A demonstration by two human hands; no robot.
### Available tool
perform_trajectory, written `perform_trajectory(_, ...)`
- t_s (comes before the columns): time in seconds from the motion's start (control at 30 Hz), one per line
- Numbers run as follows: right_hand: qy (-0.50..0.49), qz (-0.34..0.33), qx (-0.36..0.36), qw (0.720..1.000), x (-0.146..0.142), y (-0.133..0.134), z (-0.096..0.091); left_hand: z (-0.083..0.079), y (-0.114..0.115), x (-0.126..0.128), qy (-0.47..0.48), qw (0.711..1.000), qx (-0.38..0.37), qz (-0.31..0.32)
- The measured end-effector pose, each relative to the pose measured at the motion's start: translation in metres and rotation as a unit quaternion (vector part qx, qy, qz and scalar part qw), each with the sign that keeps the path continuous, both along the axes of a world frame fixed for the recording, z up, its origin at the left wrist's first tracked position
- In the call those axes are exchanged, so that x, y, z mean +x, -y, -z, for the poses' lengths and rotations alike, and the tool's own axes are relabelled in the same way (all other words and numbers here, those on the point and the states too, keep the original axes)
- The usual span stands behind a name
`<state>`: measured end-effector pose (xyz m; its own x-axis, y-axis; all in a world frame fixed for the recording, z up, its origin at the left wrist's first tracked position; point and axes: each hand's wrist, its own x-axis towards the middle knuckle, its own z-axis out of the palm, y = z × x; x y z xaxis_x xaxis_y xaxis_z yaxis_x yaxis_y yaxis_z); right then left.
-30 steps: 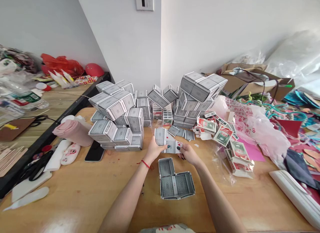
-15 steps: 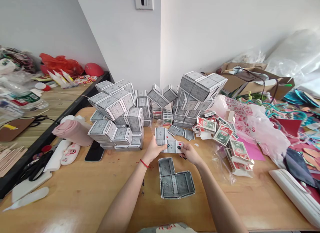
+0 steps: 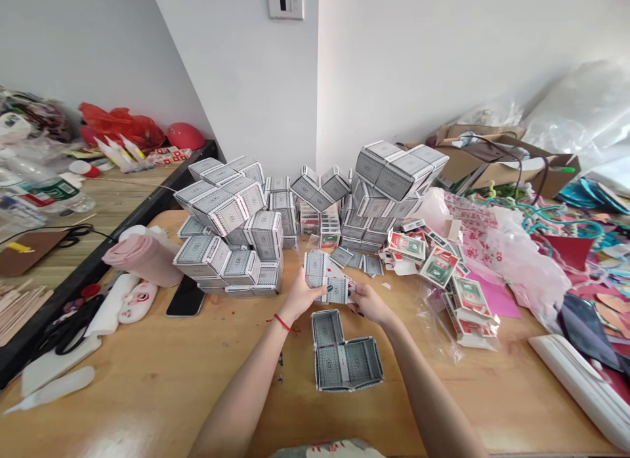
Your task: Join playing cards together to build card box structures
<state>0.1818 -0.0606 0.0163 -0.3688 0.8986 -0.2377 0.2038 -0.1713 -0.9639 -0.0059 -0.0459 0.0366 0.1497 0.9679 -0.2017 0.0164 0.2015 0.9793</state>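
Observation:
Several playing cards point(image 3: 315, 269) with grey patterned backs are between my hands, some with white faces and red marks showing. My left hand point(image 3: 301, 296) is closed on their left side, thumb across the front. On the right edge, my right hand point(image 3: 369, 302) pinches the cards, its fingertips partly behind them. Just below lies an L-shaped open box point(image 3: 331, 359) made of grey-backed cards, its hollow side up. Behind the hands, folded grey cards point(image 3: 348, 257) lie on the table in front of packed card decks point(image 3: 329, 235).
Stacked card-built blocks stand left point(image 3: 221, 208) and right point(image 3: 388, 176) at the back. Red-and-green card boxes point(image 3: 439, 266) lie right, near a printed plastic bag point(image 3: 512, 241). A black phone point(image 3: 186, 296), pink roll point(image 3: 142, 258) and glue bottle point(image 3: 54, 389) lie left.
My right hand has shifted slightly, and the red-marked card at the right edge is now mostly covered. My left hand keeps its grip. The L-shaped box has not moved.

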Motion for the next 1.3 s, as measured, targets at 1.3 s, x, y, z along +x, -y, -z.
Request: perform_trajectory(1.3,0.022,0.048,-0.093,0.994,-0.005,-0.004,-0.003,0.016,0.003,-0.009,-0.03,0.999,0.013,-0.024)
